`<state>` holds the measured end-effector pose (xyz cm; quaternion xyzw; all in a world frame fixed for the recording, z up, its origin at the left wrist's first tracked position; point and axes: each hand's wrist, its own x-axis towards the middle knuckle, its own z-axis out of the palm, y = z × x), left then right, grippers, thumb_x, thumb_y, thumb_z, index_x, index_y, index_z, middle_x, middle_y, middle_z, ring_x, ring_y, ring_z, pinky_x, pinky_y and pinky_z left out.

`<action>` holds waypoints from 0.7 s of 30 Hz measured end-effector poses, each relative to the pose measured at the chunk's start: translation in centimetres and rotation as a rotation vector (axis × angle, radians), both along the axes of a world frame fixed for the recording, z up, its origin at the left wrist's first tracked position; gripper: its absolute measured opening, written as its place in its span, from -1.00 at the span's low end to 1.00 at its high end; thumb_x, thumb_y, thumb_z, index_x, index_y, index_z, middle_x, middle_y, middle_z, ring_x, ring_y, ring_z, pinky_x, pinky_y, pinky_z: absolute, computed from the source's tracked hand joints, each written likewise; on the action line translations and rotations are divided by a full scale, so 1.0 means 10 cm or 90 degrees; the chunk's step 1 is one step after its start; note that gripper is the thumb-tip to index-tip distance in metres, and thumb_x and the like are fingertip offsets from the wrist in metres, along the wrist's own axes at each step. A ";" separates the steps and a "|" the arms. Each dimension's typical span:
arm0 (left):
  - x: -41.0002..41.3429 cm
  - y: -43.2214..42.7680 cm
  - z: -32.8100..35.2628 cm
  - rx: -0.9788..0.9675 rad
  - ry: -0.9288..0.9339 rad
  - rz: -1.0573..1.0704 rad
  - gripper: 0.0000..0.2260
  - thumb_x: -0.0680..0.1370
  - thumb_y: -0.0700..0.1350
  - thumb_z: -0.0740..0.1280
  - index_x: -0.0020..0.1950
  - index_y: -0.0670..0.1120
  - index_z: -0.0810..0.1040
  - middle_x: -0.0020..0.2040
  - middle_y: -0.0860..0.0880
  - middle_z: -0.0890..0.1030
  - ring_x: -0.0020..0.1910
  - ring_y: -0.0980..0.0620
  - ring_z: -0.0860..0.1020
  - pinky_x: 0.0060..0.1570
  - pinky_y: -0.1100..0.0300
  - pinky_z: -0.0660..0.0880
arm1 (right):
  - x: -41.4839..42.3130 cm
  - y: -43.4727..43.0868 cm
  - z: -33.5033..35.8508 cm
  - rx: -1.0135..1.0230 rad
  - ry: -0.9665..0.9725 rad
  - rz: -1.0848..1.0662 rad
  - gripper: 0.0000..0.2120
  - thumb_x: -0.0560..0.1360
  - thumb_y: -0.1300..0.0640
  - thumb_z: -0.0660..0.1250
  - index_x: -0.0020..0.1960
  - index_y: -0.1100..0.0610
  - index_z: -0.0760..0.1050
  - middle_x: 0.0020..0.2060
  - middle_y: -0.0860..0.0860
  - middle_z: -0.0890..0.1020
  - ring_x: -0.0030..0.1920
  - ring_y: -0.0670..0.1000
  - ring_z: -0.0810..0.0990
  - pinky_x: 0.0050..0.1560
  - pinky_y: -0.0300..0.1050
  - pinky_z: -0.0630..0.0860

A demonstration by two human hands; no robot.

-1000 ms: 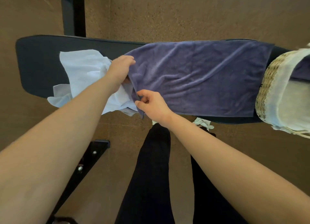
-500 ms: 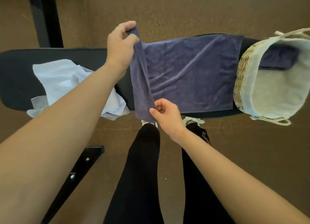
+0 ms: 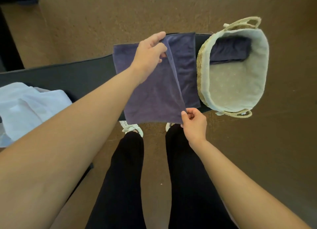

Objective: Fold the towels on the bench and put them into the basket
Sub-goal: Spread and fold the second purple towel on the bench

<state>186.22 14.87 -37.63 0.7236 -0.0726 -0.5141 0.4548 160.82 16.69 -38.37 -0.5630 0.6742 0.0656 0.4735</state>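
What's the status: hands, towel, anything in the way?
Left hand pinches far corner of purple towel, right hand near corner. Flap held over other half on bench. Basket path open; white towel lies crumpled aside.

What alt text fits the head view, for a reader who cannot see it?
The left hand and right hand pinch the far and near corners of a purple towel, folding it over on a dark bench. A lined basket beside it holds a folded dark towel; a white towel lies at left.
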 end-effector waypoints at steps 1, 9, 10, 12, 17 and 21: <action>-0.07 -0.10 -0.01 0.001 0.001 -0.009 -0.54 0.64 -0.22 0.24 0.57 -0.06 0.41 0.26 0.05 0.62 -0.11 0.23 0.62 -0.03 0.28 0.54 | -0.05 -0.06 -0.03 -0.010 0.013 -0.012 -0.96 0.63 0.09 0.35 0.02 -0.03 0.55 -0.17 -0.05 0.64 -0.09 -0.02 0.66 0.05 0.11 0.68; -0.43 -0.60 -0.14 -0.040 0.021 -0.108 -0.40 0.62 -0.21 0.24 0.66 0.05 0.22 0.61 0.09 0.31 0.42 0.22 0.43 0.29 0.18 0.51 | -0.28 -0.29 -0.22 -0.071 0.110 -0.120 -0.74 0.66 0.03 0.28 0.27 0.12 0.57 0.03 0.01 0.69 0.07 0.04 0.65 0.16 -0.01 0.56; -0.46 -0.57 -0.19 -0.031 0.004 -0.120 -0.39 0.61 -0.21 0.24 0.65 0.07 0.23 0.61 0.11 0.30 0.43 0.28 0.38 0.36 0.13 0.49 | -0.30 -0.28 -0.23 -0.063 0.124 -0.131 -0.70 0.66 0.03 0.29 0.33 0.12 0.54 0.07 0.01 0.68 0.10 0.04 0.64 0.17 -0.01 0.56; -0.52 -0.40 -0.33 0.025 -0.067 -0.118 -0.45 0.60 -0.24 0.26 0.59 0.05 0.35 0.54 0.12 0.40 0.45 0.25 0.36 0.44 0.05 0.44 | -0.32 -0.23 -0.25 -0.070 0.128 -0.095 -0.74 0.65 0.08 0.30 0.31 0.09 0.54 0.06 0.00 0.66 0.05 0.00 0.63 0.09 -0.07 0.55; -0.73 0.49 -0.58 0.192 -0.246 -0.197 -0.67 0.61 -0.22 0.28 0.35 0.01 0.55 0.27 0.05 0.55 0.14 0.07 0.56 0.24 0.06 0.53 | -0.27 -0.08 -0.31 -0.101 0.009 0.164 -0.80 0.62 0.16 0.34 0.24 0.10 0.56 0.11 -0.03 0.60 0.12 -0.04 0.57 0.15 -0.06 0.57; -0.90 1.19 -0.73 0.226 -0.396 -0.399 -0.66 0.55 -0.17 0.38 0.32 0.02 0.58 0.31 -0.02 0.48 0.25 -0.08 0.45 0.14 -0.09 0.55 | -0.19 -0.18 -0.52 -0.129 0.043 0.409 -0.59 0.60 0.12 0.37 0.43 0.08 0.46 0.46 0.03 0.43 0.45 0.10 0.34 0.42 0.08 0.41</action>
